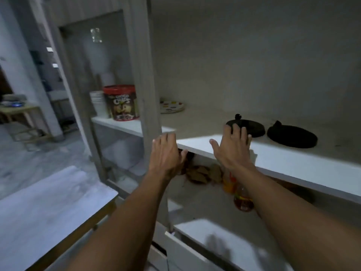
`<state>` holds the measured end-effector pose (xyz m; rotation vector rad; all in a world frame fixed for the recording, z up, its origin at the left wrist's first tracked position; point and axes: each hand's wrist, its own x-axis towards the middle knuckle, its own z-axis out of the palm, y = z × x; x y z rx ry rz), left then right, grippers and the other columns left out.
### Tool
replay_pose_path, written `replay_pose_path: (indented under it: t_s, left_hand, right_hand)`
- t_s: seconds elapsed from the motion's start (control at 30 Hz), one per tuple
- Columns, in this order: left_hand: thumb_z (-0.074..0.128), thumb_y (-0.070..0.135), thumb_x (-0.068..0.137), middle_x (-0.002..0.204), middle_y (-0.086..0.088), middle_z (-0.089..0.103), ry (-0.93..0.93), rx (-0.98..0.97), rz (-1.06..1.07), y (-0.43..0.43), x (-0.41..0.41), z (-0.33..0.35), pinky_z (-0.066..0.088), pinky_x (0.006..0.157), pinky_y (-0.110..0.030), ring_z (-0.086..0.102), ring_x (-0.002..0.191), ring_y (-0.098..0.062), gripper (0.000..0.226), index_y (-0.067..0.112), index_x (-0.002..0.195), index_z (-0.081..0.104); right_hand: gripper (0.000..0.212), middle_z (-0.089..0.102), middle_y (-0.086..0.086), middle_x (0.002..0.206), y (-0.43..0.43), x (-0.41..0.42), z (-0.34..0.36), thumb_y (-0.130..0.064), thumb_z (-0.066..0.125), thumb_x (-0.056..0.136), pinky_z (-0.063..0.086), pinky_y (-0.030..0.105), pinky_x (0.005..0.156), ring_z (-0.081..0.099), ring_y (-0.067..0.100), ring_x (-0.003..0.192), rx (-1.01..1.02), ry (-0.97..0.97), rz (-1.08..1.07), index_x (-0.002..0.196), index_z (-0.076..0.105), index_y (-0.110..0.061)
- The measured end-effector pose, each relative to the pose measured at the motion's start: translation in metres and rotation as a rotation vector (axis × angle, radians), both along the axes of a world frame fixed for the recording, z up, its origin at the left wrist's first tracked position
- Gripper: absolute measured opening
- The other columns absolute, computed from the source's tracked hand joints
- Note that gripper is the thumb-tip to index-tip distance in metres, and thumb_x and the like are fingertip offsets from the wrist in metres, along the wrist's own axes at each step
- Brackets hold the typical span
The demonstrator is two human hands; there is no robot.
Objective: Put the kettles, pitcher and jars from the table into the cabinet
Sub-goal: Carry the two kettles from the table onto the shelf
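Both my hands are raised in front of the open cabinet's white middle shelf point(283, 161). My left hand point(168, 153) hovers at the shelf's front edge, fingers loosely bent, holding nothing. My right hand point(232, 147) is spread with straight fingers, its tips overlapping a low black round object with a small knob point(252, 128) on the shelf; whether they touch I cannot tell. A second black round object point(293, 136) sits to its right. Neither hand holds a kettle, pitcher or jar.
The glass cabinet door point(109, 75) stands open at left. Behind it sit a red-lidded cereal tub point(122, 102) and stacked white cups point(99, 104); a spotted plate point(172, 106) lies further back. The lower shelf holds bottles point(242, 200) and brown items point(199, 173). A white-topped table point(48, 202) is lower left.
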<state>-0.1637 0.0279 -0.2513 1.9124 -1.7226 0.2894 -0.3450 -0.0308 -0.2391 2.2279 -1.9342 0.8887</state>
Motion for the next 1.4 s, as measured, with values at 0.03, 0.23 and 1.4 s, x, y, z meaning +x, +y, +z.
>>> replay_pose_path:
  t_s: [0.03,0.23,1.4]
  left_hand:
    - [0.055,0.05,0.091,0.135,-0.015,0.049,-0.004,-0.004,0.056,0.017,0.021,0.001,0.036,0.111,-0.048,0.047,0.126,-0.033,0.058,0.011,0.134,0.046]
    - [0.048,0.055,0.093,0.151,-0.019,0.038,-0.031,-0.01,0.397,0.13,0.15,0.014,0.028,0.117,-0.054,0.037,0.139,-0.035,0.072,0.011,0.146,0.032]
    - [0.074,0.033,0.077,0.101,-0.015,0.072,1.331,-0.11,1.25,0.43,0.533,-0.164,0.054,0.081,-0.034,0.067,0.095,-0.032,0.041,0.003,0.106,0.072]
  right_hand:
    - [0.066,0.032,0.018,0.154,0.01,0.023,0.0,-0.049,0.051,0.094,0.017,0.057,0.118,0.022,0.041,0.144,-0.014,0.013,0.049,0.145,0.035,-0.01]
    - [0.06,0.042,0.017,0.144,0.087,0.173,0.011,-0.051,0.051,0.092,0.027,0.057,0.113,0.035,0.04,0.136,0.002,0.039,0.339,0.136,0.042,-0.01]
    - [0.048,0.062,0.009,0.1,0.353,0.672,-0.162,-0.041,0.068,0.078,0.045,0.032,0.074,0.06,0.032,0.091,0.985,-0.014,0.546,0.117,0.06,-0.014]
